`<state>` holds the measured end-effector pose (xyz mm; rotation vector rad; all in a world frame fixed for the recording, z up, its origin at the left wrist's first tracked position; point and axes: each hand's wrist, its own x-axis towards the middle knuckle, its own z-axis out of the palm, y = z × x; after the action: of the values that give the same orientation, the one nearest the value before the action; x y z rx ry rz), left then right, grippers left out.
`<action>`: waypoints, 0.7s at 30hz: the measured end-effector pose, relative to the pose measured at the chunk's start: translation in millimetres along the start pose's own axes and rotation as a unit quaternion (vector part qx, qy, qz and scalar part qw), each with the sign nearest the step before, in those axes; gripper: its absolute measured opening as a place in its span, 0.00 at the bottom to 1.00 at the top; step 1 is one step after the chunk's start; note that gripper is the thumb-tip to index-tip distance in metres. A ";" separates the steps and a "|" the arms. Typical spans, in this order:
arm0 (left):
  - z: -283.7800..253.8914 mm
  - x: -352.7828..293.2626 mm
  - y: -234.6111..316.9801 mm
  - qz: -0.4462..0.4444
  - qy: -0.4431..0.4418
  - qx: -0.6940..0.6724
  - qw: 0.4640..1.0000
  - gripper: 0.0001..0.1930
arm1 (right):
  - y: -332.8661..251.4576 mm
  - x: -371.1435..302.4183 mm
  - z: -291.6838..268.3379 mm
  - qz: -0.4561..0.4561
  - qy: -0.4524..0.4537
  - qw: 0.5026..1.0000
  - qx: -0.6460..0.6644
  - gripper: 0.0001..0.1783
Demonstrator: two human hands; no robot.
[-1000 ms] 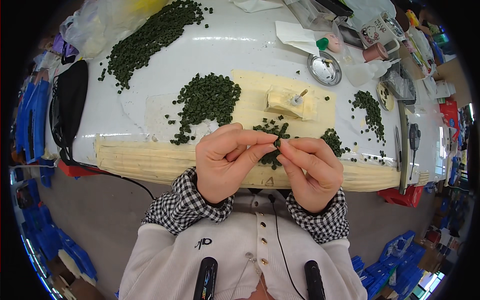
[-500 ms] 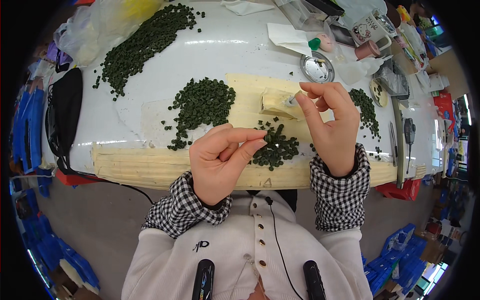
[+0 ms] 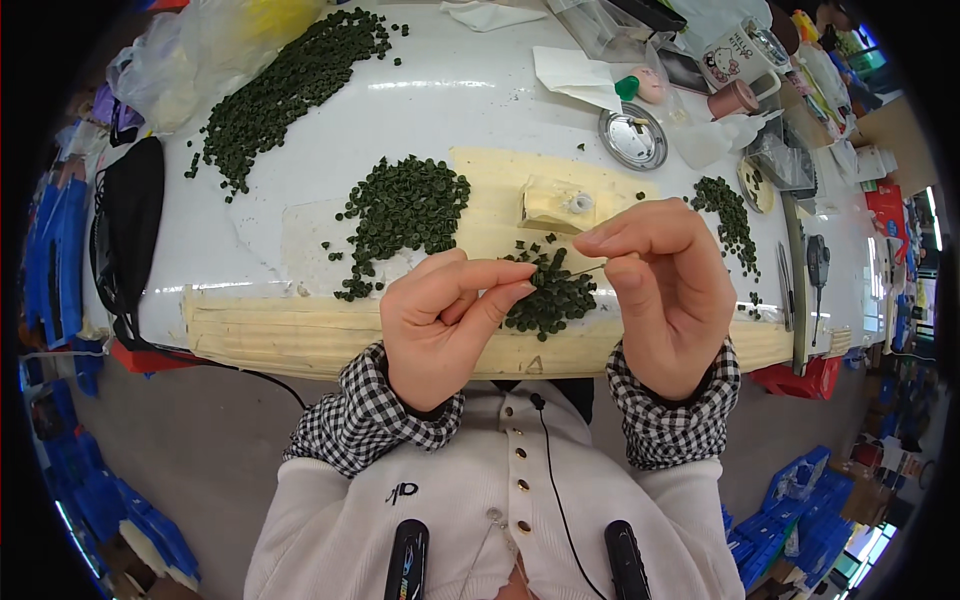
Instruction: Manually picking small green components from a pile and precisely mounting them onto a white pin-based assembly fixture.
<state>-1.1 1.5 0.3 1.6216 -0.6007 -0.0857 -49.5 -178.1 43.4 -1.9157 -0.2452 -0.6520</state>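
My left hand (image 3: 430, 325) is closed in a pinch, and its fingertips seem to hold a small dark green piece (image 3: 536, 270), mostly hidden. In a pinch too, my right hand (image 3: 672, 300) grips a thin, needle-like rod (image 3: 586, 271). The rod's free end points left toward the left fingertips; whether it touches the piece I cannot tell. Under the hands lies a small heap of dark green pieces (image 3: 555, 305). Just beyond stands a tape-wrapped block (image 3: 543, 210) with a round whitish opening (image 3: 579, 203) in it.
Left of the block is a larger heap of green pieces (image 3: 400, 210); another long heap (image 3: 290, 85) lies far left. More pieces (image 3: 728, 215) are at right, near a round metal lid (image 3: 633, 137). Tweezers (image 3: 786, 285) lie by the right edge. A black face mask (image 3: 128, 220) hangs at left.
My right hand has come away from the block's opening, down and left toward my left hand, and the thin rod now shows in its pinch. The left hand has barely moved.
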 end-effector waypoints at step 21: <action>-0.4 -0.2 -0.7 0.009 0.001 0.004 1.000 0.10 | -1.0 -1.7 5.0 0.067 -0.059 0.993 0.079 0.07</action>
<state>-0.9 1.9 -0.3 1.6226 -0.6143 -0.0679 -49.8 -173.0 41.7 -1.8020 -0.2327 -0.4182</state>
